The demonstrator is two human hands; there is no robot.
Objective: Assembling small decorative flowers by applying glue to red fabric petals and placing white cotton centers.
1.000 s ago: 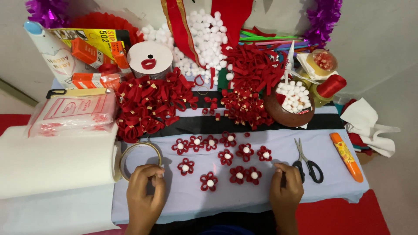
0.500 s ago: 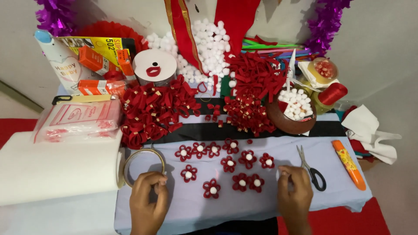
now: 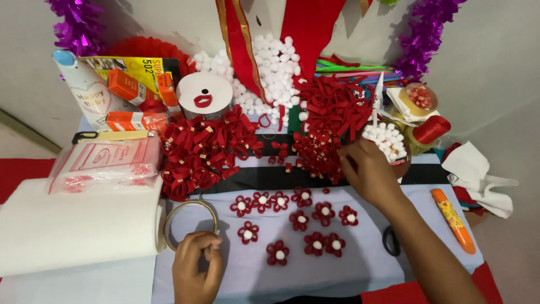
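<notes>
Head view shows the right hand [image 3: 368, 171] reaching into a heap of red ribbon pieces [image 3: 323, 152], fingers curled at its edge (whether they pinch anything is hidden). Left hand [image 3: 197, 264] rests loosely closed on the pale cloth [image 3: 360, 264], holding nothing visible, beside a metal ring [image 3: 169, 225] and finished ribbon flowers [image 3: 298, 219].

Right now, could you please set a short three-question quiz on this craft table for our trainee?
1. True or false: the right hand reaches into the pile of red ribbon pieces.
2. What lies just left of the left hand: A scissors, B wire ring, C orange tube?
3. What colour are the centres of the finished ribbon flowers?

Key: 1 true. 2 B. 3 white.
</notes>
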